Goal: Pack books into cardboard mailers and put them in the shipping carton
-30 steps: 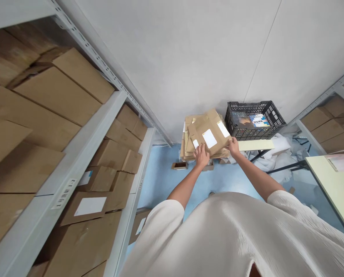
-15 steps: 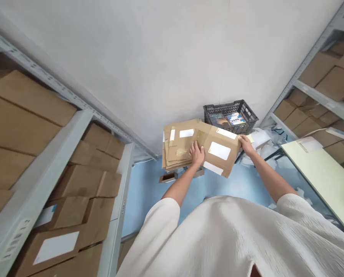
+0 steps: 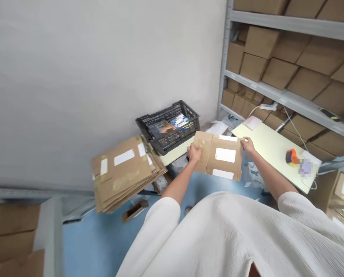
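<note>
Between my hands is a flattened cardboard box (image 3: 225, 156) with white labels and tape on it. My left hand (image 3: 194, 152) grips its left edge, thumb on top. The upper right corner is pinched by my right hand (image 3: 247, 145). To the left lies a stack of flattened cardboard boxes (image 3: 126, 169), also with white labels and tape. Behind them, a black plastic crate (image 3: 169, 127) holds several flat, book-like items with printed covers.
On the right, a pale yellow table (image 3: 271, 144) bears an orange tape dispenser (image 3: 292, 157). Shelves (image 3: 276, 82) full of cardboard boxes stand behind it. A small open carton (image 3: 135, 210) lies on the blue floor (image 3: 85, 246). More boxes fill a shelf (image 3: 13, 234) at lower left.
My view has turned right, bringing more of the table and right shelves into sight. The flattened box has come away from the stack, held in both hands.
</note>
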`<state>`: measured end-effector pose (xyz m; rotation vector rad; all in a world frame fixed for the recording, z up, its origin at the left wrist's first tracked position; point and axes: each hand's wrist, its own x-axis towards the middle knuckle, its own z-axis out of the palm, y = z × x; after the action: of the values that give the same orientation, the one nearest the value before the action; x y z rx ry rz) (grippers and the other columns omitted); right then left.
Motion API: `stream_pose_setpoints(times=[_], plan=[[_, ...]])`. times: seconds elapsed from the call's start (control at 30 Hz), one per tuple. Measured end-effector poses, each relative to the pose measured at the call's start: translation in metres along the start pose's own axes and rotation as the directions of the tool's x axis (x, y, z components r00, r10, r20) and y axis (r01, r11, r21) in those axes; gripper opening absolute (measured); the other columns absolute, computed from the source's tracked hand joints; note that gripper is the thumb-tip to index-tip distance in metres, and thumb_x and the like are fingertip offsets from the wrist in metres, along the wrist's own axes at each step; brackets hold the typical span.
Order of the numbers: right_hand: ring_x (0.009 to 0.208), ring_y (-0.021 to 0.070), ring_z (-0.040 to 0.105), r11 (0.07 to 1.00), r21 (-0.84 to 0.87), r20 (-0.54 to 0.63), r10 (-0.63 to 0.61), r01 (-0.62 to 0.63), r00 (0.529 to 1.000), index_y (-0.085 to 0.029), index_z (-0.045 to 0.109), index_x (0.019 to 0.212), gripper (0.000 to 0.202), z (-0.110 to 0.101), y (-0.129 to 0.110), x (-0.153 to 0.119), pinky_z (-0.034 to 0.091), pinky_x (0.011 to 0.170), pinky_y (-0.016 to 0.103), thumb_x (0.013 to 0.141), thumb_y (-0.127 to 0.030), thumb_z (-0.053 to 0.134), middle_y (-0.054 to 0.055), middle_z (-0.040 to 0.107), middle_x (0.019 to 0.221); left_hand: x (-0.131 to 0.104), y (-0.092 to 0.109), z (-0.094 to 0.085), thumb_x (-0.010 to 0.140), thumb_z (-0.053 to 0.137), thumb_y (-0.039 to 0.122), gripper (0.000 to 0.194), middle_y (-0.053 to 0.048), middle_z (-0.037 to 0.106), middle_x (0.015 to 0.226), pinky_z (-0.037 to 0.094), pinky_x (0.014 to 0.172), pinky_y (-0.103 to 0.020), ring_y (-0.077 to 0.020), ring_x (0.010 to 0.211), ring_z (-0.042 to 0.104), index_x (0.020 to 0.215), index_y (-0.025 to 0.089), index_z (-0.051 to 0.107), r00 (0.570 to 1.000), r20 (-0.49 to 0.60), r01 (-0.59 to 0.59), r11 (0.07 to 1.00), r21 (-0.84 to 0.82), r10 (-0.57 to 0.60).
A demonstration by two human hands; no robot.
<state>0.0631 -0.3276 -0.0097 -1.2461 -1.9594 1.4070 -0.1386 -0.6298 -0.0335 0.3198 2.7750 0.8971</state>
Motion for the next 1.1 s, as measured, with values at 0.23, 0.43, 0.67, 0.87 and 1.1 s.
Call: stream_pose_setpoints(times=[0.23,0.43,0.67,0.87,1.1], plan=[[0.091,0.0233,0.074,0.979,0.097,-0.171,0.195,-0.180,0.966,-0.019,0.072,0.114,0.036,-0.115,0.063,0.010,0.061,0.081,0.032,0.079,-0.027,0.071,0.010,0.081,0.105,-0.010,0.116,0.096,0.102,0.065,0.049,0.052,-0.020,0.067,0.144,0.048,0.115,-0.049,-0.0381,0.140,0.063,0.145,0.022,0.062,0.981,0.164,-0.124,0.988,0.095,0.107],[0.088,0.0201,0.072,0.969,0.079,-0.250,0.246,-0.233,0.936,-0.018,0.075,0.110,0.034,-0.175,0.106,0.010,0.060,0.080,0.030,0.079,-0.029,0.067,0.004,0.079,0.098,0.004,0.184,0.160,0.100,0.065,0.051,0.060,-0.021,0.065,0.144,0.049,0.116,-0.051,-0.0399,0.140,0.063,0.151,0.022,0.060,0.932,0.290,-0.264,0.954,0.140,0.215],[0.074,0.0192,0.068,0.940,0.039,-0.371,0.328,-0.339,0.869,-0.017,0.075,0.121,0.043,-0.205,0.131,0.040,0.060,0.077,0.032,0.080,-0.031,0.072,-0.001,0.073,0.078,0.046,0.255,0.232,0.099,0.064,0.049,0.059,-0.022,0.064,0.148,0.047,0.119,-0.056,-0.0421,0.145,0.059,0.152,0.023,0.060,0.856,0.423,-0.392,0.907,0.153,0.298],[0.087,0.0258,0.074,0.859,-0.040,-0.516,0.420,-0.511,0.747,-0.017,0.077,0.114,0.035,-0.212,0.138,0.096,0.060,0.090,0.039,0.083,-0.031,0.072,0.006,0.078,0.086,0.107,0.319,0.284,0.101,0.061,0.036,0.060,-0.024,0.059,0.155,0.048,0.119,-0.051,-0.0392,0.146,0.059,0.158,0.019,0.054,0.739,0.563,-0.523,0.842,0.135,0.369],[0.104,0.0303,0.076,0.794,-0.013,-0.579,0.490,-0.608,0.652,-0.015,0.078,0.118,0.043,-0.198,0.148,0.135,0.058,0.097,0.039,0.076,-0.020,0.069,0.012,0.081,0.103,0.163,0.358,0.331,0.101,0.063,0.034,0.060,-0.022,0.060,0.151,0.051,0.116,-0.045,-0.0366,0.140,0.063,0.159,0.020,0.054,0.610,0.681,-0.629,0.771,0.105,0.405]])
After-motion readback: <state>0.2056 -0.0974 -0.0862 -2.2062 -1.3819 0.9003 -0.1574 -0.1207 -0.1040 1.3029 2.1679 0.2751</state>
